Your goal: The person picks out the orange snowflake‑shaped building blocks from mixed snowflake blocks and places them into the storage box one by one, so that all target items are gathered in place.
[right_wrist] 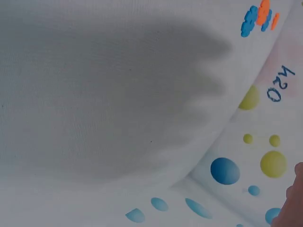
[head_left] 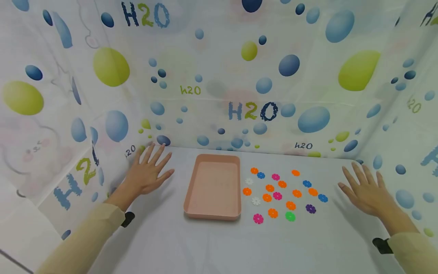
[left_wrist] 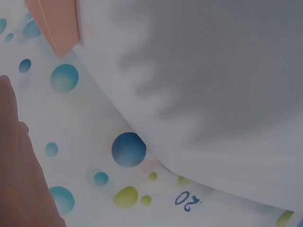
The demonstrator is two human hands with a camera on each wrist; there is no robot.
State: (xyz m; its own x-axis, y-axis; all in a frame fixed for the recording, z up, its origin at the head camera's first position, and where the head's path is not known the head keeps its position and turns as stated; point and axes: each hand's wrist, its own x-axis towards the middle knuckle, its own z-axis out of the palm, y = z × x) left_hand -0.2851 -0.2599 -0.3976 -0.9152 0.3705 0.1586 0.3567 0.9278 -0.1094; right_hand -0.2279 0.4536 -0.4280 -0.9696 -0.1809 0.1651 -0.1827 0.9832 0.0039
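Note:
My left hand point(head_left: 145, 173) is spread flat with straight fingers to the left of a shallow pink tray point(head_left: 219, 184). Nothing is in that hand; in the left wrist view, its edge point(left_wrist: 19, 165) shows at the left and its shadow falls on the white surface. Off to the right, my right hand point(head_left: 366, 190) also has its fingers spread and holds nothing. Between the tray and the right hand lie several small flower-shaped discs, among them an orange disc point(head_left: 272, 213), a green disc point(head_left: 290, 216), a purple disc point(head_left: 310, 209) and a white disc point(head_left: 256, 201).
A white cloth point(head_left: 191, 243) covers the table. Behind and on both sides stand white cloth walls point(head_left: 219, 68) printed with blue and green dots and "H2O". A corner of the tray point(left_wrist: 61, 28) shows in the left wrist view, blue discs point(right_wrist: 248, 21) in the right.

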